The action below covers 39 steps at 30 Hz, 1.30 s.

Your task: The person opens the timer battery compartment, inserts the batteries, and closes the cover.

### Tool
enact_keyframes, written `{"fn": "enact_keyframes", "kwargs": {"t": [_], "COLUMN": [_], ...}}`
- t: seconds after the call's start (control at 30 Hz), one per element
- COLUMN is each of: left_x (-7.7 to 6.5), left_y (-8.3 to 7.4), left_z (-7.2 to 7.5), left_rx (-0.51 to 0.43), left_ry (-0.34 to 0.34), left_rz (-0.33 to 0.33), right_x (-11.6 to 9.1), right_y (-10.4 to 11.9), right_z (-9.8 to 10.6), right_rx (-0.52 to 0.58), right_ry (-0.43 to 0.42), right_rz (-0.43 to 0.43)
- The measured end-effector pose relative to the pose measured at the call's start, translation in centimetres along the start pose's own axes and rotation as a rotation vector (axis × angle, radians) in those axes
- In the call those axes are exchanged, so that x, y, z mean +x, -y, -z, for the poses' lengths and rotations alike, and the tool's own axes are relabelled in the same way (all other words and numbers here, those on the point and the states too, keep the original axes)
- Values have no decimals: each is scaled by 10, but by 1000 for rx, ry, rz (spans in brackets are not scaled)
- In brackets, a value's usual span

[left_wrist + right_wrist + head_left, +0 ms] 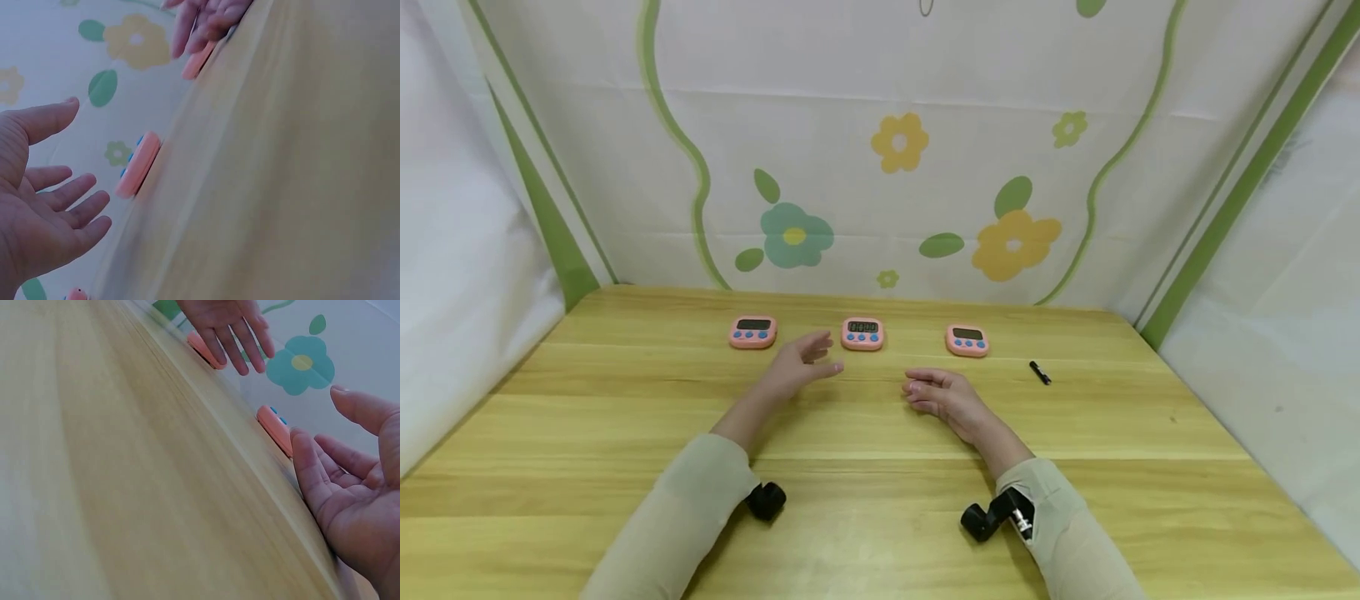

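Three pink digital timers stand in a row on the wooden table: a left timer (752,332), a middle timer (862,334) showing digits, and a right timer (967,341), each with blue buttons. My left hand (799,364) hovers between the left and middle timers, fingers loosely spread and thumb apart, holding nothing. Slightly nearer to me, between the middle and right timers, is my right hand (943,398), its fingers relaxed and its palm empty. In the left wrist view the middle timer (139,164) lies just beyond the left fingertips.
A short black pen-like object (1040,372) lies right of the right timer. Behind the table (865,500) hangs a white curtain (850,167) with flower prints, and white sheets close in both sides. Black wrist cameras sit at both sleeves.
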State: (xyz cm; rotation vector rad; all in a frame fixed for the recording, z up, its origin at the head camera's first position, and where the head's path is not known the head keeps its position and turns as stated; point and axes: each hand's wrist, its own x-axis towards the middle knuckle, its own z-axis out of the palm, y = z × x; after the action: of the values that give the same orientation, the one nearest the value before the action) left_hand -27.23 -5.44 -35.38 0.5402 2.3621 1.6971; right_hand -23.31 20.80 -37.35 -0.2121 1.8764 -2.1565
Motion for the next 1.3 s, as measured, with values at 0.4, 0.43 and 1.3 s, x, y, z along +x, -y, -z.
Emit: {"fn": "enact_keyframes", "kwargs": {"t": [0.4,0.43,1.3], "left_x": [-38,-38,-25], "left_y": [4,5,10], "left_z": [-23,-24,-35], "left_rx": [-215,-231,-176], "left_ry": [-11,-12,-21], "left_rz": [48,52,63], "right_x": [0,0,24], "right_y": [0,1,51], "right_z": [-1,-1,90], "right_rx": [14,9,-446], "right_ry": [8,12,-314], "right_rz": [-9,-9,96]}}
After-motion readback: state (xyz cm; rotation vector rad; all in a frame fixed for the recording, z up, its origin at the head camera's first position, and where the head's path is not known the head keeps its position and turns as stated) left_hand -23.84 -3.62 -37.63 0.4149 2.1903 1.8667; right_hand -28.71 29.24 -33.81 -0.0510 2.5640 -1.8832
